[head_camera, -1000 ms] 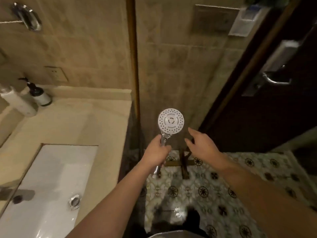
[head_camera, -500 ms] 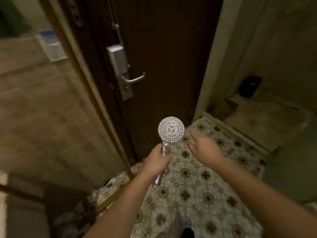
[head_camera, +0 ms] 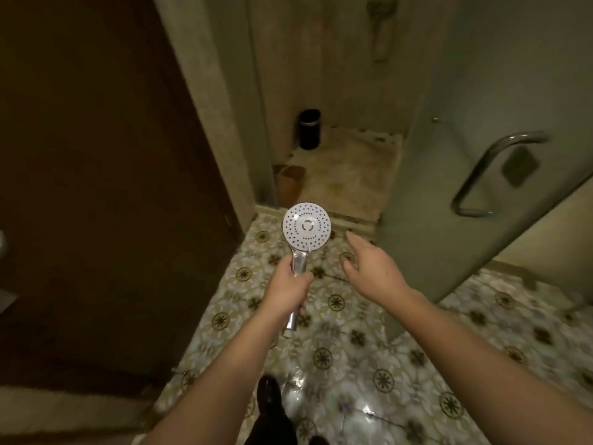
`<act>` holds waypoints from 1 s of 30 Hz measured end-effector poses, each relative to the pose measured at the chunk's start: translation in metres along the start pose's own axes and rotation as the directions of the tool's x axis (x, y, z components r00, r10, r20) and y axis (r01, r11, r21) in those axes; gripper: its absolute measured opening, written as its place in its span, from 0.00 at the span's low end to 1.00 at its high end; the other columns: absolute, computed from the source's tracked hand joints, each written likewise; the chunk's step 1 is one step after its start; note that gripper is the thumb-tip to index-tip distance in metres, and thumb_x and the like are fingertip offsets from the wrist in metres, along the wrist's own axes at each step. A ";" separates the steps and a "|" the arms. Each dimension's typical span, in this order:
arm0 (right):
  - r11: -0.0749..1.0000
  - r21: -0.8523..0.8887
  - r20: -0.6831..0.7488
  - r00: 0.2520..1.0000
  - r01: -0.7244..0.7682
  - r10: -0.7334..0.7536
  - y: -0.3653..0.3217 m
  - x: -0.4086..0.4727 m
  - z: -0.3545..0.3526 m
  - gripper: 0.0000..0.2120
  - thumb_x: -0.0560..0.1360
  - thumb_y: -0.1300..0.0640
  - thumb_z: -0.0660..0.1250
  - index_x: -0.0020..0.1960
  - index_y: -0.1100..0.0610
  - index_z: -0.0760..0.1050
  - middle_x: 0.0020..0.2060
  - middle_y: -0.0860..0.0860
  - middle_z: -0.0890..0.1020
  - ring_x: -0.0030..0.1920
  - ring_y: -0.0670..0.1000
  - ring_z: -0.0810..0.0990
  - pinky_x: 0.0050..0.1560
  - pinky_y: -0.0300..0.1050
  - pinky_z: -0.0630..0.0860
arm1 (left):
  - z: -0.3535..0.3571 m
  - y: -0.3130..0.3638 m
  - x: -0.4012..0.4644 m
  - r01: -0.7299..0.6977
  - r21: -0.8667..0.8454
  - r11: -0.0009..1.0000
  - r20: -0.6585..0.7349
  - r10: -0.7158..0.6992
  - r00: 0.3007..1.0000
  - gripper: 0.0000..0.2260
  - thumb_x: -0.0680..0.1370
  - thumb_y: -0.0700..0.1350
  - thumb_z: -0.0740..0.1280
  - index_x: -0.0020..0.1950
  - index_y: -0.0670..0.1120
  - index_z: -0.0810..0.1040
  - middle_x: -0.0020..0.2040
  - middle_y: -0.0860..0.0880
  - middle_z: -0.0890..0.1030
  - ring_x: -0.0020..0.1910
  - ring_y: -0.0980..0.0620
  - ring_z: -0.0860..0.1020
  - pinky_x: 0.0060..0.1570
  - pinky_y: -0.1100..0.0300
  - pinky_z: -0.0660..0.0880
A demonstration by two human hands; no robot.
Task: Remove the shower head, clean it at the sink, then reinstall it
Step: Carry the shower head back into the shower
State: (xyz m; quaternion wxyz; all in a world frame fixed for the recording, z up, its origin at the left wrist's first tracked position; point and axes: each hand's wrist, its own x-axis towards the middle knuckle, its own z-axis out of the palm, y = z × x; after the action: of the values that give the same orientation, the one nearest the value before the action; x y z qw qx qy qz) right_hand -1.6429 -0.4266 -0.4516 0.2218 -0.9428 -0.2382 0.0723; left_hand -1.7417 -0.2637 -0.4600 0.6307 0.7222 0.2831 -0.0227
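My left hand (head_camera: 290,289) grips the chrome handle of the shower head (head_camera: 306,226), whose round white face with small holes points up at me. The handle's lower end sticks out below my fist. No hose is attached to it. To the right of the shower head, my right hand (head_camera: 373,268) hovers empty with fingers loosely spread, not touching it. Straight ahead lies the shower stall floor (head_camera: 346,175), beige and stained. High on the stall's back wall hangs a blurred fitting (head_camera: 382,30).
A dark wooden door (head_camera: 96,187) fills the left. The frosted glass shower door (head_camera: 465,91) with a curved metal handle (head_camera: 487,175) stands open on the right. A black canister (head_camera: 309,128) and a brown block (head_camera: 288,184) sit inside the stall. Patterned floor tiles (head_camera: 369,348) lie underfoot.
My view has swung right, from the sink counter past the wooden door to the shower stall. Both hands keep the same pose, the left still holding the shower head.
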 end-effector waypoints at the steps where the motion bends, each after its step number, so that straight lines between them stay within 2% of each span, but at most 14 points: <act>1: 0.999 0.005 -0.003 0.999 -0.032 0.032 0.009 0.008 -0.003 0.31 0.79 0.50 0.62 0.78 0.56 0.58 0.75 0.53 0.67 0.71 0.55 0.69 0.68 0.50 0.69 | 0.009 0.005 0.016 -0.016 0.026 1.000 0.009 0.015 1.000 0.08 0.78 0.39 0.65 0.52 0.52 0.73 0.32 0.46 0.75 0.21 0.51 0.72 0.21 0.59 0.69; 6: 0.991 -0.014 -0.001 0.991 -0.134 0.134 0.037 0.076 -0.013 0.29 0.78 0.51 0.62 0.77 0.56 0.60 0.74 0.53 0.69 0.70 0.55 0.71 0.66 0.52 0.72 | 0.027 0.035 0.104 -0.101 0.180 0.979 0.051 0.093 0.994 0.08 0.79 0.41 0.65 0.53 0.54 0.73 0.39 0.44 0.79 0.27 0.46 0.76 0.27 0.54 0.72; 9: 0.987 -0.008 -0.021 0.987 -0.161 0.161 0.035 0.134 -0.022 0.28 0.77 0.52 0.62 0.75 0.53 0.61 0.70 0.52 0.73 0.66 0.55 0.74 0.62 0.51 0.75 | 0.018 0.063 0.165 -0.151 0.267 0.952 0.066 0.139 0.988 0.07 0.80 0.43 0.65 0.56 0.51 0.73 0.44 0.42 0.81 0.36 0.40 0.80 0.36 0.47 0.78; 11: 0.984 -0.009 -0.034 0.983 -0.180 0.180 0.028 0.176 -0.029 0.26 0.77 0.52 0.62 0.74 0.54 0.63 0.69 0.53 0.74 0.65 0.56 0.75 0.61 0.52 0.75 | 0.007 0.084 0.206 -0.187 0.335 0.923 0.028 0.188 0.982 0.08 0.80 0.41 0.66 0.59 0.47 0.73 0.48 0.43 0.81 0.42 0.42 0.81 0.39 0.50 0.78; 14: 0.979 -0.007 -0.035 0.979 -0.203 0.202 0.020 0.239 -0.037 0.26 0.78 0.52 0.62 0.74 0.56 0.63 0.68 0.56 0.75 0.62 0.57 0.77 0.59 0.53 0.76 | -0.010 0.114 0.267 -0.261 0.392 0.882 0.001 0.283 0.959 0.09 0.81 0.40 0.65 0.56 0.50 0.69 0.46 0.49 0.78 0.39 0.56 0.76 0.33 0.59 0.71; 16: 0.977 0.004 -0.046 0.976 -0.213 0.213 0.019 0.282 -0.041 0.28 0.78 0.50 0.61 0.76 0.54 0.60 0.69 0.56 0.73 0.62 0.57 0.77 0.60 0.52 0.76 | -0.021 0.137 0.307 -0.272 0.415 0.868 0.007 0.296 0.955 0.09 0.81 0.39 0.65 0.56 0.50 0.68 0.45 0.50 0.77 0.40 0.54 0.77 0.34 0.57 0.74; 19: 0.974 0.000 -0.078 0.971 -0.227 0.227 0.021 0.336 -0.041 0.31 0.79 0.49 0.61 0.78 0.53 0.57 0.74 0.53 0.68 0.63 0.55 0.78 0.62 0.52 0.74 | -0.028 0.168 0.360 -0.283 0.448 0.848 0.006 0.314 0.949 0.10 0.81 0.39 0.65 0.58 0.49 0.67 0.48 0.46 0.79 0.44 0.45 0.81 0.39 0.50 0.79; 21: 0.971 -0.006 -0.101 0.966 -0.240 0.238 0.027 0.371 -0.042 0.31 0.79 0.48 0.61 0.79 0.52 0.55 0.74 0.52 0.68 0.64 0.54 0.77 0.63 0.50 0.73 | -0.028 0.185 0.393 -0.325 0.480 0.815 0.004 0.368 0.930 0.10 0.81 0.39 0.65 0.59 0.47 0.68 0.49 0.44 0.79 0.44 0.42 0.81 0.40 0.48 0.79; 24: 0.963 0.009 -0.092 0.959 -0.270 0.270 0.042 0.426 -0.046 0.31 0.79 0.48 0.59 0.79 0.53 0.55 0.74 0.54 0.69 0.69 0.55 0.72 0.65 0.49 0.69 | -0.021 0.208 0.446 -0.346 0.516 0.784 0.002 0.402 0.915 0.09 0.81 0.40 0.64 0.57 0.50 0.66 0.45 0.45 0.78 0.42 0.42 0.80 0.36 0.52 0.74; 27: 0.973 0.022 -0.134 0.964 -0.229 0.230 0.062 0.481 -0.050 0.29 0.79 0.49 0.62 0.77 0.55 0.59 0.65 0.58 0.77 0.62 0.58 0.77 0.59 0.50 0.74 | -0.005 0.230 0.503 -0.367 0.418 0.831 0.015 0.398 0.917 0.09 0.80 0.40 0.65 0.47 0.51 0.66 0.40 0.49 0.75 0.37 0.47 0.78 0.32 0.56 0.71; 29: 0.981 0.022 -0.172 0.966 -0.191 0.192 0.082 0.523 -0.054 0.28 0.78 0.50 0.64 0.75 0.57 0.62 0.65 0.58 0.77 0.62 0.59 0.77 0.59 0.50 0.74 | 0.011 0.247 0.545 -0.353 0.371 0.859 0.025 0.371 0.928 0.11 0.79 0.41 0.65 0.43 0.54 0.66 0.39 0.49 0.76 0.35 0.51 0.76 0.29 0.61 0.68; 30: 0.982 0.031 -0.181 0.965 -0.188 0.190 0.092 0.545 -0.058 0.29 0.78 0.50 0.64 0.76 0.57 0.62 0.66 0.57 0.76 0.63 0.58 0.77 0.58 0.49 0.74 | 0.020 0.257 0.567 -0.336 0.359 0.871 0.044 0.344 0.938 0.10 0.79 0.42 0.66 0.44 0.54 0.68 0.40 0.49 0.77 0.35 0.51 0.77 0.29 0.63 0.70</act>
State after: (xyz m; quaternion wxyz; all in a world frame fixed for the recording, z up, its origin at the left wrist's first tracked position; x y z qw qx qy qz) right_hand -1.1131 -0.2593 -0.4584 0.2412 -0.9623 -0.1254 0.0078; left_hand -1.1472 -0.0773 -0.4544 0.4782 0.8643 0.1495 0.0446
